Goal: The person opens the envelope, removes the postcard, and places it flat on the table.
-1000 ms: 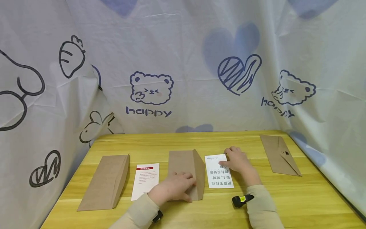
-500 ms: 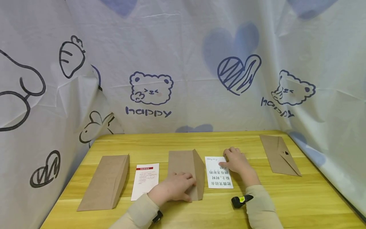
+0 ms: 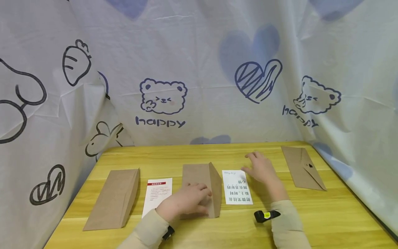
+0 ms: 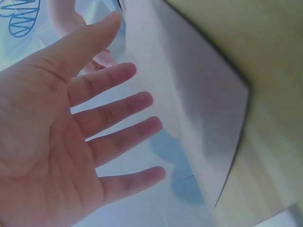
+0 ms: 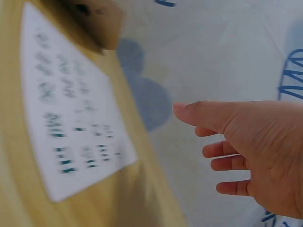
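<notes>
In the head view my left hand (image 3: 186, 200) is above the middle brown paper envelope (image 3: 197, 173), whose flap opens to the right. The left wrist view shows that hand's fingers spread and relaxed, apart from the envelope (image 4: 194, 80). My right hand (image 3: 260, 167) hovers just past the upper right corner of a white card (image 3: 237, 190) printed with dark characters. Seen from the right wrist, the thumb and fingers (image 5: 220, 149) hold nothing, and the card (image 5: 75, 118) lies flat on the table beside them.
Another brown envelope (image 3: 109, 200) lies at the left, beside a white card with a red heading (image 3: 158, 193). A closed envelope with a black heart (image 3: 303, 167) is at the far right of the wooden table (image 3: 335, 221). A printed curtain (image 3: 211, 103) stands behind.
My right hand has lifted off the white card and moved up and slightly right. The left hand has risen slightly from the middle envelope. The card stays about where it was.
</notes>
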A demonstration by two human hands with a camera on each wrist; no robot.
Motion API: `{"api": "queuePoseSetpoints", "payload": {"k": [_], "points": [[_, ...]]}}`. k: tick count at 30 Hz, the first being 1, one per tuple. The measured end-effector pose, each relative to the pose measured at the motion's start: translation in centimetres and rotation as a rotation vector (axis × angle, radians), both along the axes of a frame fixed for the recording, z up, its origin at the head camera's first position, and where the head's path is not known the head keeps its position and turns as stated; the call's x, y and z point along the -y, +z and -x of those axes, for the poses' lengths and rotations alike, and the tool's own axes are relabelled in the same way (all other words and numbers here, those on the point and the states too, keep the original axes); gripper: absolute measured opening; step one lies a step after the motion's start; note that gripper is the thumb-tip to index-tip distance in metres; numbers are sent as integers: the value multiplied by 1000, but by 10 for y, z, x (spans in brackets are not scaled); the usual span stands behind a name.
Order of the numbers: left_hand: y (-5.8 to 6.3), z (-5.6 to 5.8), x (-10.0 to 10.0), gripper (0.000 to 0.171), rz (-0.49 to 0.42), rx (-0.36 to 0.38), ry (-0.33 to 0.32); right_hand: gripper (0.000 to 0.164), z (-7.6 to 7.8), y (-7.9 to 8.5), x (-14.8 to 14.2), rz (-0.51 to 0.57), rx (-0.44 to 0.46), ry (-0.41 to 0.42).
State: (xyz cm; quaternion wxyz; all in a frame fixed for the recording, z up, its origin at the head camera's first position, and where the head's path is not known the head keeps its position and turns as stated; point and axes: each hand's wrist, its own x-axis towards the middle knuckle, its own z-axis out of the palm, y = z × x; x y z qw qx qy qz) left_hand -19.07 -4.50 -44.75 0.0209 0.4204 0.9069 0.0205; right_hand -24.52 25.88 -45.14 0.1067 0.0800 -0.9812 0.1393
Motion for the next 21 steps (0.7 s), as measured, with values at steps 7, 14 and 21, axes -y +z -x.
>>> {"api": "queuePoseSetpoints", "payload": {"k": [7, 14, 21], "points": [[10, 1, -1, 53, -53, -99, -22, 56, -9, 26, -20, 68, -33, -39], [24, -3, -18, 55, -120, -152, -71, 62, -22, 40, -49, 101, -83, -121], [31, -4, -45, 47, -151, -187, -111, 62, -35, 40, -85, 166, -98, -187]]}}
